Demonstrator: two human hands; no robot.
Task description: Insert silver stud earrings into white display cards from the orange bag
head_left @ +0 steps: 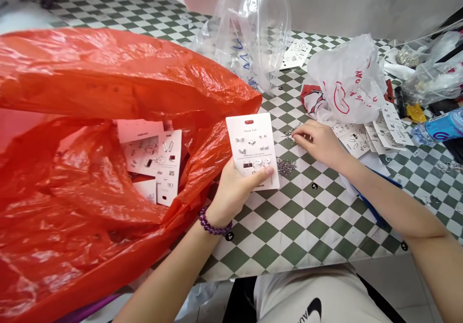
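Observation:
My left hand (233,188) grips a white earring card (250,129) by its lower part, thumb across the front. Several pairs of small silvery earrings are fixed on the card, and a red slot shows at its top. To the right, my right hand (320,142) reaches down to a small pile of tiny metal pieces (292,131), its thumb and fingertips drawn together. Whatever is between those fingertips is too small to make out. A second, darker pile of tiny metal pieces (287,167) lies just right of the card.
A large red plastic bag (119,87) gapes open on the left, with several earring cards (169,166) inside. Behind stand a clear plastic bag (249,33) and a white printed bag (347,82). More cards (388,127) and a blue-labelled bottle (443,126) lie right on the checkered tablecloth (289,231).

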